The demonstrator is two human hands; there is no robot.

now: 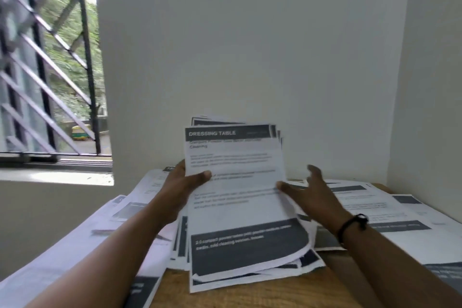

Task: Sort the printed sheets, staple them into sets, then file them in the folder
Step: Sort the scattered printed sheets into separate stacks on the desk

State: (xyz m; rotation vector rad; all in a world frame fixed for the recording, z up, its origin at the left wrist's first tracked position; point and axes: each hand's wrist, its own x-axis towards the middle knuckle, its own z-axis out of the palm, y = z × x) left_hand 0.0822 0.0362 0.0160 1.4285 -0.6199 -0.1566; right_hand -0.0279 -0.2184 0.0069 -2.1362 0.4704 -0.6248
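Observation:
A stack of printed sheets (237, 197), topped by a page headed "DRESSING TABLE", is tilted up over the wooden table (262, 292). My left hand (185, 185) grips its left edge, thumb on the front and fingers behind. My right hand (307, 192) is at the stack's right edge with fingers spread and the thumb touching the paper. More printed sheets lie spread flat on the table to the left (130, 207) and to the right (390, 210). No stapler or folder is in view.
White walls meet in a corner close behind the table. A barred window (50, 70) with a sill is at the left. The table's bare wood shows only at the near middle; papers cover the remainder.

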